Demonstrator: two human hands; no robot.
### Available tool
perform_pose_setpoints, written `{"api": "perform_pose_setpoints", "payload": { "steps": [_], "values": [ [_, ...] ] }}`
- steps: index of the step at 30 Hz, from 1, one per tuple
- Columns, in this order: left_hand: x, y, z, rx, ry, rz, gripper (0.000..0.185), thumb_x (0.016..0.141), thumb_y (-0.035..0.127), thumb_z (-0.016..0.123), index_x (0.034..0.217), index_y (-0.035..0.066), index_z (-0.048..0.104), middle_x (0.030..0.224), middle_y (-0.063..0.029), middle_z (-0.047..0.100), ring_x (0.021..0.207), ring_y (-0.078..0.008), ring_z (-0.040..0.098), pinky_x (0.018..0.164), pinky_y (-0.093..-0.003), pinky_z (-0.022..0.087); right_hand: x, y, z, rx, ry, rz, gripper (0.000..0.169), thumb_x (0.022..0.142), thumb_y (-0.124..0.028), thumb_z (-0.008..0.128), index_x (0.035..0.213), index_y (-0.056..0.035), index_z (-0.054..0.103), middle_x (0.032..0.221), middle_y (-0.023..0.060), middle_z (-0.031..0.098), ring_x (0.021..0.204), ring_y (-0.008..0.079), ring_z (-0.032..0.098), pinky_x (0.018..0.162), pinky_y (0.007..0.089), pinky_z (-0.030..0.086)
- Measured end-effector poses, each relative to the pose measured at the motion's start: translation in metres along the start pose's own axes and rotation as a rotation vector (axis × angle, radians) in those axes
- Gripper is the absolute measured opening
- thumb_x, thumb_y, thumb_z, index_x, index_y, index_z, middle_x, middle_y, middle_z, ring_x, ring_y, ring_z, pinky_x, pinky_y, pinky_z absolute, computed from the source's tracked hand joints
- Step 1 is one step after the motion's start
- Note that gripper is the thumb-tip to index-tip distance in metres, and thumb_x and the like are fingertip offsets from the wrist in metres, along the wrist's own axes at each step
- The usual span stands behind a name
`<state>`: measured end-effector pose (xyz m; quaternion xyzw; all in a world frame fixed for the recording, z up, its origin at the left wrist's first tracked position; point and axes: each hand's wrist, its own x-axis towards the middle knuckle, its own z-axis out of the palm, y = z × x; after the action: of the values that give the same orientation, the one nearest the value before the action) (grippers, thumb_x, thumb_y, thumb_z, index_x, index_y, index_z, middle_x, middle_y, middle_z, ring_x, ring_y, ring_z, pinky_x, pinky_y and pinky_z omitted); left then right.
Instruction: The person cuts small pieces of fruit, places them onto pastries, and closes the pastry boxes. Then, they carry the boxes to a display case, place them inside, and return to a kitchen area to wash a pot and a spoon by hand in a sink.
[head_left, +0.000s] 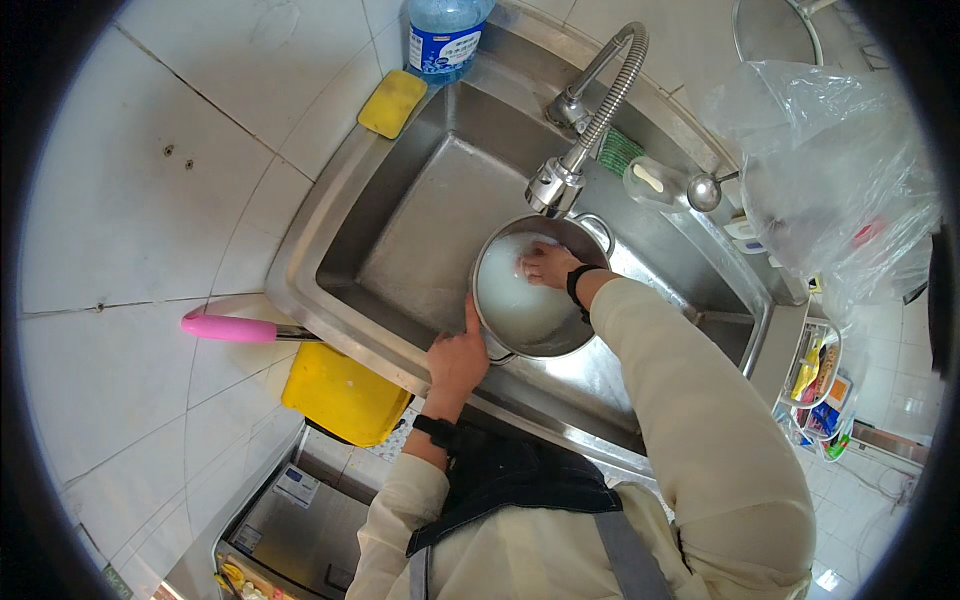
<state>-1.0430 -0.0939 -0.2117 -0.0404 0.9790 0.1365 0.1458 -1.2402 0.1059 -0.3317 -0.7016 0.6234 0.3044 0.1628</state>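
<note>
A round metal pot (541, 351) stands in the stainless steel sink, holding cloudy whitish water (510, 300). My right hand (551, 265) reaches over its rim into this water. The fingertips are blurred by the liquid, and whether they grasp anything is hidden. Against the pot's left outer wall lies the extended index finger of my left hand (457, 360). Its other fingers are bent beside the lower loop handle (502, 359), and their grip is not visible. Above the pot hangs the spray head of a flexible-neck faucet (555, 187).
A yellow sponge (392, 103) and a blue-labelled plastic bottle (446, 41) occupy the sink's far-left rim. A green scouring pad (620, 152) and ladle (704, 192) lie right of the faucet. Clear plastic bags (832, 165) hang rightward. A pink handle (229, 327) juts out at left.
</note>
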Motion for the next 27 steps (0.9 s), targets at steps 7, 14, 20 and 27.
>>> {"api": "perform_pose_setpoints", "payload": {
  "steps": [7,14,20,27],
  "values": [
    [0.0,-0.004,0.004,-0.072,-0.039,-0.016,0.078,0.07,0.013,0.052,0.138,0.002,0.015,0.055,-0.0111,0.059,0.046,-0.0279,0.058,0.051,-0.0369,0.048,-0.004,-0.03,-0.024,0.345,-0.474,0.397,0.032,0.079,-0.019,0.052,0.109,-0.0143,0.06,0.12,0.0049,0.053,0.114,0.0216,0.045,0.094,0.0379,0.032],
    [0.0,-0.001,-0.003,-0.047,-0.081,0.019,0.075,0.072,0.013,0.049,0.137,-0.001,0.015,0.056,-0.0112,0.06,0.048,-0.0285,0.059,0.05,-0.0375,0.048,0.017,-0.056,-0.057,1.124,-0.672,0.302,0.036,0.082,-0.025,0.042,0.108,-0.0085,0.061,0.115,0.0153,0.055,0.1,0.0254,0.053,0.084,0.0371,0.039],
    [0.003,0.004,-0.003,-0.028,-0.055,0.037,0.076,0.073,0.015,0.05,0.137,-0.001,0.013,0.056,-0.012,0.06,0.048,-0.0291,0.059,0.049,-0.0396,0.048,0.068,-0.064,-0.053,2.325,-0.079,0.845,0.036,0.088,-0.034,0.037,0.098,-0.0046,0.056,0.098,0.0096,0.056,0.087,0.0223,0.049,0.08,0.0368,0.038],
    [0.003,-0.002,0.005,-0.021,-0.121,-0.015,0.078,0.075,0.021,0.054,0.138,0.001,0.011,0.058,-0.0125,0.061,0.049,-0.0301,0.059,0.049,-0.0405,0.049,0.014,-0.061,-0.143,2.969,0.514,0.471,0.032,0.091,-0.033,0.036,0.092,-0.0094,0.057,0.087,0.0048,0.058,0.077,0.0165,0.052,0.068,0.0305,0.041]
  ]
}}
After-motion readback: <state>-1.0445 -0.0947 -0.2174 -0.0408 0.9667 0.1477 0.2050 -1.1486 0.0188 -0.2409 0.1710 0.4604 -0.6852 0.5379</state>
